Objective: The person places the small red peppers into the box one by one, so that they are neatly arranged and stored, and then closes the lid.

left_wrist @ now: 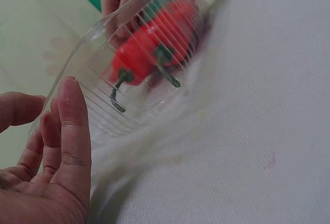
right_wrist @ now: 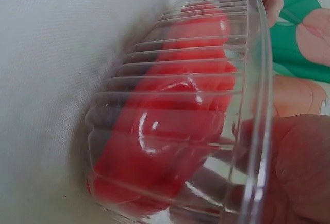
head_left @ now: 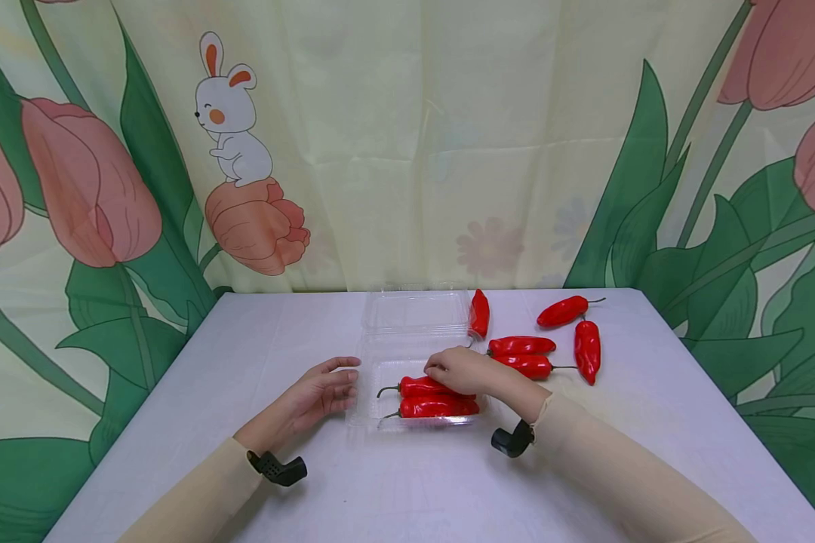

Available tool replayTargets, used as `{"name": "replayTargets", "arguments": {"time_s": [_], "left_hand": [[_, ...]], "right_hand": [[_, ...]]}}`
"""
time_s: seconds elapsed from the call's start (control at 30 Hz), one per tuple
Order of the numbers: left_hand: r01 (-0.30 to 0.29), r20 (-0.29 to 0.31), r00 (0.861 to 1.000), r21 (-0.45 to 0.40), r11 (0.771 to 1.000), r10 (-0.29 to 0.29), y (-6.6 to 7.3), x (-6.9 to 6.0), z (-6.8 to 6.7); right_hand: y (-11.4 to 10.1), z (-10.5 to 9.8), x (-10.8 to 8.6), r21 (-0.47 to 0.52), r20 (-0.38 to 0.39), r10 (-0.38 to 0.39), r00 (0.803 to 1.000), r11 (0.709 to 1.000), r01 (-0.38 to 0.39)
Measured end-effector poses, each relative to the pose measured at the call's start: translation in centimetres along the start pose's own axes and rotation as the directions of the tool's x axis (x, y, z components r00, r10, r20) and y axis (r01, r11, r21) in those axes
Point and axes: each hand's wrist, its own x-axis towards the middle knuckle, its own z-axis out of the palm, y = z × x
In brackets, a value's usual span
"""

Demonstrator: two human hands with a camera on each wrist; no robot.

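just beside the bent right fingers [head_left: 438,365], grip unclear, lie two boxed red peppers [head_left: 438,406], the left fingers [head_left: 342,376] loosely extended.

Wht tbl [head_left: 394,490]; cream curtain [head_left: 380,151] bhnd w/ pink tulips [head_left: 91,181], grn lvs [head_left: 625,173], wht rabbit [head_left: 243,157].

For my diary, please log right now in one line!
right hand: fingers in clear box; left hand: at box edge; two red peppers: in box; five others: on table

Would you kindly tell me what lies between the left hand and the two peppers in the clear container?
The ribbed container wall lies between the left hand and those peppers, as the left wrist view shows.
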Motion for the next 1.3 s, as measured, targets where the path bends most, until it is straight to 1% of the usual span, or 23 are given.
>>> {"name": "replayTargets", "arguments": {"time_s": [0.27, 0.43, 0.63, 0.77, 0.97, 1.2, 1.3], "left_hand": [[-0.015, 0.016, 1.0, 0.007, 1.0, 0.015, -0.2, 0.0, -0.1], [-0.008, 0.005, 1.0, 0.009, 1.0, 0.008, -0.1, 0.1, 0.0], [-0.017, 0.018, 1.0, 0.011, 1.0, 0.017, 0.0, -0.1, 0.0], [-0.006, 0.001, 1.0, 0.008, 1.0, 0.006, -0.1, -0.1, 0.1], [0.011, -0.026, 1.0, 0.009, 1.0, -0.01, -0.1, -0.1, 0.2], [-0.004, -0.002, 1.0, 0.013, 1.0, 0.004, 0.0, -0.1, 0.2], [-0.006, -0.002, 1.0, 0.015, 1.0, 0.006, 0.0, -0.1, 0.2]], "right_hand": [[0.1, 0.0, 0.0, -0.007, -0.014, -0.024, 1.0, 1.0, 0.024], [0.0, -0.1, -0.1, 0.004, -0.02, -0.002, 1.0, 1.0, 0.002], [0.1, -0.3, -0.1, 0.036, -0.024, 0.022, 0.999, 0.999, -0.022], [0.2, -0.6, -0.2, 0.059, -0.032, 0.026, 0.999, 0.998, -0.024], [0.2, -1.1, -0.4, 0.056, -0.064, 0.01, 0.998, 0.998, -0.006], [0.3, -1.6, -0.7, 0.055, -0.105, 0.005, 0.995, 0.999, 0.001], [0.4, -1.8, -0.8, 0.05, -0.124, 0.001, 0.992, 0.999, 0.005]]}}
